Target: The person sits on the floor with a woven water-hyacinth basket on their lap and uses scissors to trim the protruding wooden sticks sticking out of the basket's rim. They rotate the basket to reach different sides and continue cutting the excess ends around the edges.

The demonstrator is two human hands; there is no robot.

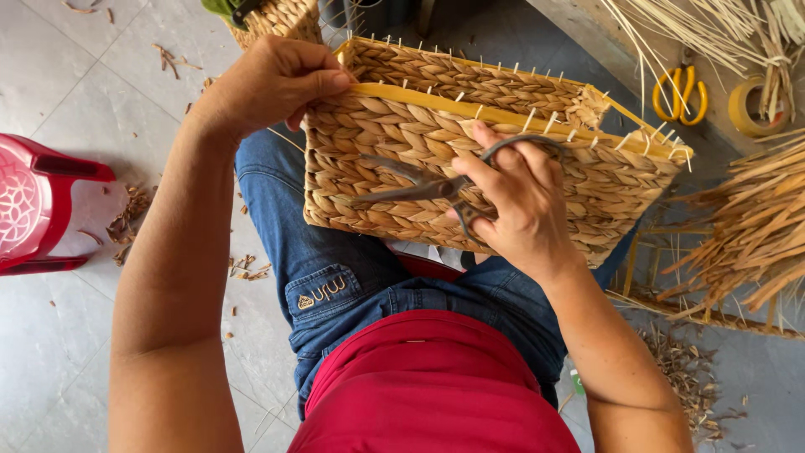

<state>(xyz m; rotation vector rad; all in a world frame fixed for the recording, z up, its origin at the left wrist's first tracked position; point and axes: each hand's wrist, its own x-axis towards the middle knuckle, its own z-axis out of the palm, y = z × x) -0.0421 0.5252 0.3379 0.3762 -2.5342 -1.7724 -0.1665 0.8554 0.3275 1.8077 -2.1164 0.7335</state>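
Red shirt (432,386) nearest, grey tiled floor (75,75) (straw scraps (126,220)) beneath woven basket (470,151).

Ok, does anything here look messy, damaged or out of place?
Only litter: dry fibre scraps lie scattered on the floor tiles beside the red stool. The woven basket looks intact, steadied by the left hand; the right hand holds grey scissors.

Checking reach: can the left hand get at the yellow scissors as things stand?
Probably not. The left hand grips the basket rim at its far corner, and the yellow scissors lie past the basket's other end, with the right hand and grey scissors in between.
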